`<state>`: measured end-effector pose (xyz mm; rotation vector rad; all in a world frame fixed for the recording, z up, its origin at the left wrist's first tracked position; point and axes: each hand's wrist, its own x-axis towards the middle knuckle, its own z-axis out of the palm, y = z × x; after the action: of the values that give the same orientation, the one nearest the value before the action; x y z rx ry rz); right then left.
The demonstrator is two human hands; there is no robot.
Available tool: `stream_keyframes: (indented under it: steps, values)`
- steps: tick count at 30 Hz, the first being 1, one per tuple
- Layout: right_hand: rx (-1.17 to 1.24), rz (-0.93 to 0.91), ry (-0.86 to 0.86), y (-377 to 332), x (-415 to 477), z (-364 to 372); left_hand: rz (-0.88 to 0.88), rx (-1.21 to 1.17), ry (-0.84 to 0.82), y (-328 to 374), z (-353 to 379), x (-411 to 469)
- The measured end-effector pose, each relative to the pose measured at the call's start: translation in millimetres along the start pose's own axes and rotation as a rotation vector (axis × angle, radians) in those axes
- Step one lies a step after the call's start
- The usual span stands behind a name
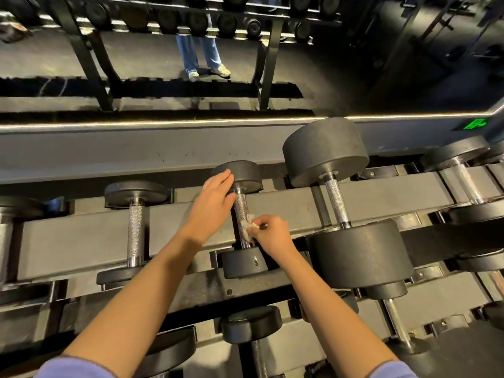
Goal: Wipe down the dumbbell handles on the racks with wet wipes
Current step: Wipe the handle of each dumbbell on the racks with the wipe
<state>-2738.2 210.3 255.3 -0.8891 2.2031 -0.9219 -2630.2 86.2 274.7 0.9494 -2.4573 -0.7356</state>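
On the rack (81, 241), the middle dumbbell (240, 204), a wipe (247, 227) against its handle, lies between the left dumbbell (135, 230) and the big dumbbell (336, 205).

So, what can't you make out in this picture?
Head view:
- Handle: its lower stretch is hidden by the wet wipe and right hand.
- Far weight head: its left side is covered by the left hand.
- Marking on the near weight head: too small to read.
- Green sign: blurred.

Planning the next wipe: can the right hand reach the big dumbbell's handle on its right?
Probably yes. The right hand, pinching the wet wipe, is close beside the big dumbbell's handle, which lies bare with nothing across it.
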Motion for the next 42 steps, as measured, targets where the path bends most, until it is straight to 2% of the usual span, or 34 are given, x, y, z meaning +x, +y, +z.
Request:
stream_keyframes:
  steps: [4,6,8,11,15,18,23,27,31,34,42]
  values:
    - [-0.129,0.012,-0.198,4.7,6.4,-8.7,0.023,0.039,-0.001,-4.2,8.4,-3.6]
    - [-0.186,-0.028,-0.219,7.7,7.7,-8.8,0.018,0.046,0.002,-4.7,9.3,-3.9]
    - [-0.239,-0.111,-0.130,8.8,9.6,-2.3,0.002,0.028,-0.007,-5.3,8.0,-2.2]
    - [-0.174,-0.226,0.063,6.8,18.5,7.2,-0.018,0.009,-0.037,-6.0,6.0,-1.7]
    - [-0.020,-0.225,0.157,-10.1,35.8,10.8,-0.026,0.035,-0.046,-7.2,6.9,-0.6]
    - [0.005,-0.215,0.155,-12.1,38.8,13.3,-0.025,0.049,-0.055,-7.9,6.8,0.3]
    - [-0.179,-0.263,0.000,8.1,21.4,6.5,-0.026,0.031,-0.045,-8.5,6.6,0.7]
    - [-0.165,-0.307,0.105,7.2,26.3,14.2,-0.032,0.011,-0.048,-9.5,6.8,0.2]
    - [-0.022,-0.259,0.212,-8.9,44.3,19.5,-0.033,0.010,-0.057,-10.8,6.5,1.6]
    - [-0.014,-0.213,0.246,-15.7,49.7,21.3,-0.029,0.029,-0.055,-11.2,7.0,1.5]
    - [-0.138,-0.164,0.093,-1.0,25.5,10.4,-0.005,0.022,-0.056,-9.9,6.4,-3.1]
